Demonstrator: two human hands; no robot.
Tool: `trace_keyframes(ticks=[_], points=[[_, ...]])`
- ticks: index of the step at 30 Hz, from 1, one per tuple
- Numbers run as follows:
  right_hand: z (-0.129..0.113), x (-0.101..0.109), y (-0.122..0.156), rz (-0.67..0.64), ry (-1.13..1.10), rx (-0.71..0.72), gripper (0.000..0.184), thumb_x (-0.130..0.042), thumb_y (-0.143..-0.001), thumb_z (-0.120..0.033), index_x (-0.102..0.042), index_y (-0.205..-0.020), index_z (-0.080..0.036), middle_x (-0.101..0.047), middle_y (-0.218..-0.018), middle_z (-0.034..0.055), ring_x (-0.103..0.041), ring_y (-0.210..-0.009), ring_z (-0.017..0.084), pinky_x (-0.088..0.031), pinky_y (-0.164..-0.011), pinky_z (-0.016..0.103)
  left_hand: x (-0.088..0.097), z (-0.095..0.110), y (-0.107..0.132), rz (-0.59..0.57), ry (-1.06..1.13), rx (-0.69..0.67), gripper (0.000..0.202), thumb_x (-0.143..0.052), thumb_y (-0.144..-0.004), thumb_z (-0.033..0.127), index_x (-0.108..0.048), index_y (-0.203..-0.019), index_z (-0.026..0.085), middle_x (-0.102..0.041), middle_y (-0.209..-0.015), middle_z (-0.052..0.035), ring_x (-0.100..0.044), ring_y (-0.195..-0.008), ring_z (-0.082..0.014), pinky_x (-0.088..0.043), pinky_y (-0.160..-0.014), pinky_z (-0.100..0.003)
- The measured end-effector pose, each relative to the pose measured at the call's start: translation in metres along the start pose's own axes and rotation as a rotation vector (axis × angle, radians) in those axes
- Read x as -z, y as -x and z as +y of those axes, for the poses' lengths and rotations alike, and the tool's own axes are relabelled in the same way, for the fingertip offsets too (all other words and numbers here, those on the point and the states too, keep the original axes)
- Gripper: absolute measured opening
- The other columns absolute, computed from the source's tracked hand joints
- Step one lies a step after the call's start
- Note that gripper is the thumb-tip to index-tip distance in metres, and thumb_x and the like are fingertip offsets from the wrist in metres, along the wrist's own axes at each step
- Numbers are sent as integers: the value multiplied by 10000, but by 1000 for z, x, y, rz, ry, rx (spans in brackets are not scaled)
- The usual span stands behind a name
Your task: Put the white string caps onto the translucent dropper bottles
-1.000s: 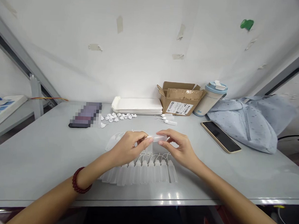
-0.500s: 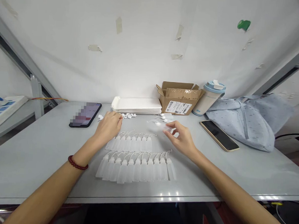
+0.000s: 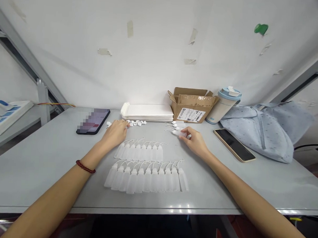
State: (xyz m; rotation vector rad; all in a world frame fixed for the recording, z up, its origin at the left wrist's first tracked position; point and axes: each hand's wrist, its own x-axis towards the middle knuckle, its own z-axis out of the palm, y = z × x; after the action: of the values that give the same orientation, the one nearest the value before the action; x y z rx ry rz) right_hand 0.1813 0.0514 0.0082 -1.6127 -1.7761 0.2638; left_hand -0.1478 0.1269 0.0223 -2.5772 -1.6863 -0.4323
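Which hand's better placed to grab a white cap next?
Probably left: the left hand is right at the white caps, while the right hand is across the table, at a small bottle.

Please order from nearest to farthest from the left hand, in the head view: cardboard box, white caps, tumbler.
1. White caps, beside the left hand.
2. Cardboard box, farther back, to the right.
3. Tumbler, farther right, beside the box.

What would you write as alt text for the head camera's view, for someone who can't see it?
A person's left hand is at some white caps, and their right hand holds a frosted bottle near one end, over a grey table. Two rows of similar bottles lie nearer; behind stand a box and a cup.
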Motion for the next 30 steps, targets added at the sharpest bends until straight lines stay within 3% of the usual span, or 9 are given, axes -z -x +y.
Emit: trace_keyframes(ticks=[8,17,26,30], points=[[9,-2,-5,4,0,67,205,-603,-793,-316,-652,-932,-175,-611,-900,63,-507,-610,138,-452,-656,298,1,1,-1,-22,5,-17,342,-380,-786,109,-677,-955,125,-695,-1004,-131,-596,-997,-292,-461,-880,-394],[13,-4,-5,42,4,109,197,-587,-807,-292,-638,-955,-171,-587,-919,63,-515,-597,134,-465,-652,308,5,6,1,-52,7,-13,331,-394,-788,116,-673,-967,122,-697,-1000,-140,-619,-984,-291,-471,-848,-378],[12,-3,-5,82,-2,159,136,-528,-825,-232,-643,-854,-167,-598,-892,73,-530,-642,146,-464,-629,299,7,9,3,-63,18,-18,325,-397,-786,122,-666,-968,117,-691,-988,-137,-624,-956,-290,-473,-820,-375],[4,-2,-3,21,-18,204,166,-497,-839,-209,-657,-809,-182,-658,-890,69,-586,-717,161,-457,-594,271,8,10,3,-62,20,-12,321,-397,-790,119,-665,-967,118,-690,-996,-135,-621,-958,-286,-469,-820,-368]])
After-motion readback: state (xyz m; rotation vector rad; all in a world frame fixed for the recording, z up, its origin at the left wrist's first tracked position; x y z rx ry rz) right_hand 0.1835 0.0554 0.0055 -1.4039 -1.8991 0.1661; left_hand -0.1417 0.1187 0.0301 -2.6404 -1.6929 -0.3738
